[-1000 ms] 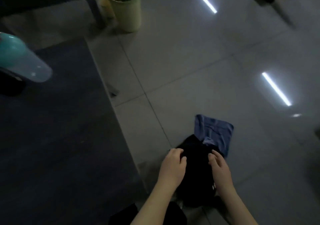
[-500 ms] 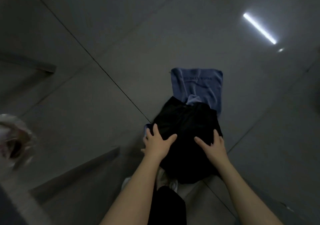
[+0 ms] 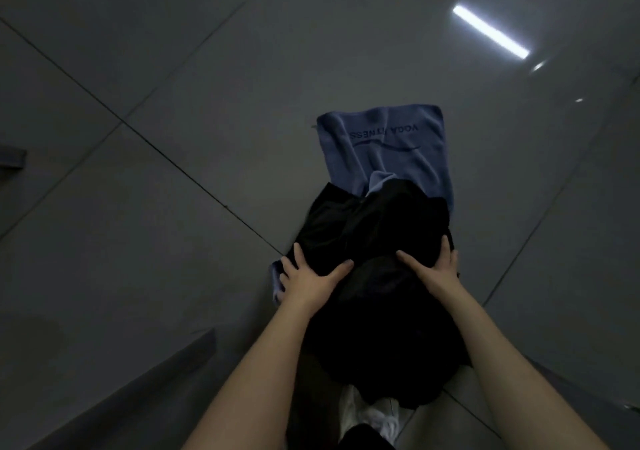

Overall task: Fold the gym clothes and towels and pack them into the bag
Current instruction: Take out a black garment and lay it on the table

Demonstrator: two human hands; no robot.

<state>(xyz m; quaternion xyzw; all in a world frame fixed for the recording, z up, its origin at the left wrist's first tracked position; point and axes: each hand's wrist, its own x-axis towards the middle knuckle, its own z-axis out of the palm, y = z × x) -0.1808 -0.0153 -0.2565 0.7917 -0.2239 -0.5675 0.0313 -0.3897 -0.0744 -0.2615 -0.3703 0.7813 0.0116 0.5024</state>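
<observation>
Black cloth lies under both sets of fingers: the left hand has its fingers spread wide and laid flat on the left side of the dark garment, thumb angled inward, and the right hand is likewise splayed on the right side, its fingers curling over the garment's right edge. Neither hand pinches or lifts anything; both press down with open palms. Compared with a moment ago the hands sit in much the same places while the view has dropped closer, so the pressing seems to be a settling or smoothing of the bundle, not a new fold. The garment is bunched, not flat, and rests on the tiled floor, overlapping the near end of a blue towel whose far end lies spread toward the lamp's reflection. A strip of blue also shows under the left fingers. White fabric peeks out at the garment's near edge. No bag is in view, so packing probably lies some way off.
</observation>
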